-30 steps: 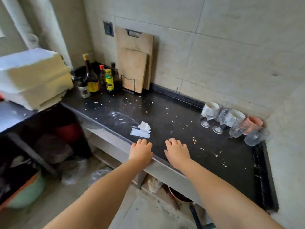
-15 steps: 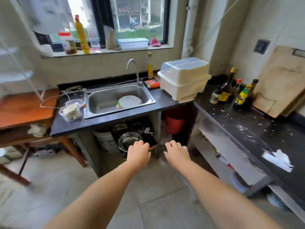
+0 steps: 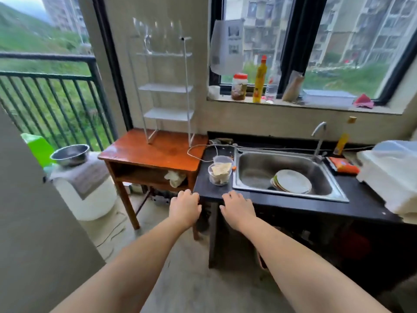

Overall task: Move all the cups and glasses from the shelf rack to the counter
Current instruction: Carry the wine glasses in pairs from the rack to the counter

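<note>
Both hands out front, empty: left hand (image 3: 185, 206) and right hand (image 3: 237, 208), fingers loosely spread, readied for the shelf rack (image 3: 165, 86) far left, apparently bare below, top blurred.

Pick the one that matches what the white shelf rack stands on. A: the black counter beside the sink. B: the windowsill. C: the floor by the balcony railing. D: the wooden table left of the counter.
D: the shelf rack has its legs planted on the top of the reddish wooden table, which sits just left of the black counter.
</note>
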`<state>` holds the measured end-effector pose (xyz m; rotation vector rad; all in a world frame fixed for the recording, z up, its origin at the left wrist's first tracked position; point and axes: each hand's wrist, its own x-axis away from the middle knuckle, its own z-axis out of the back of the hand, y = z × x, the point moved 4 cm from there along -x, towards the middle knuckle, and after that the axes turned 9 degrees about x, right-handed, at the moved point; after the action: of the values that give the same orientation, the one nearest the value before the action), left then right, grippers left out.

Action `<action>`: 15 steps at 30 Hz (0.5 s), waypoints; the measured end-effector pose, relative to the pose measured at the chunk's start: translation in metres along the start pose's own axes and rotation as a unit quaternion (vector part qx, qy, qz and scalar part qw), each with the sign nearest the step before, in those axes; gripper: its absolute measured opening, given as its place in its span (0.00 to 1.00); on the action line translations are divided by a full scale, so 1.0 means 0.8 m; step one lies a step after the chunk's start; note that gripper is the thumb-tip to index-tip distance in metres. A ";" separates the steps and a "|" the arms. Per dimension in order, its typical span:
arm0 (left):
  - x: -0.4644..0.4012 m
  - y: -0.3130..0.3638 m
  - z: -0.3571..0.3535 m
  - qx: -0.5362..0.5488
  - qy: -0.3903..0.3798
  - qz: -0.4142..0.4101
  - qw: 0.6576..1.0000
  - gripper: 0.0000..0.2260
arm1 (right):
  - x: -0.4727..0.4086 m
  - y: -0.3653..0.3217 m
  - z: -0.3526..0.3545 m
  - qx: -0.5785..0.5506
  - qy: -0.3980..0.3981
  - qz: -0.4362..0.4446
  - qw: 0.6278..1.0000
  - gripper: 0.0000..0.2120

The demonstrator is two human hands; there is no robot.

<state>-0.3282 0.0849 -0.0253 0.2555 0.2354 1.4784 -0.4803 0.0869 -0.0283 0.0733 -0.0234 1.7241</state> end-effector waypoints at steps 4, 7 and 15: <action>-0.085 -0.039 0.041 0.006 0.042 0.019 0.999 0.15 | -0.112 -0.028 0.028 0.010 0.038 0.038 0.999 0.19; -0.162 -0.053 0.081 0.006 0.083 0.019 0.996 0.15 | -0.201 -0.044 0.067 0.027 0.086 0.063 0.994 0.18; -0.355 -0.073 0.207 0.012 0.144 0.022 0.989 0.16 | -0.402 -0.070 0.206 0.016 0.171 0.090 0.981 0.20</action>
<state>-0.2441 -0.2067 0.1134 0.0649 0.4824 1.5551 -0.3706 -0.2312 0.1143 -0.2088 0.2593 1.8969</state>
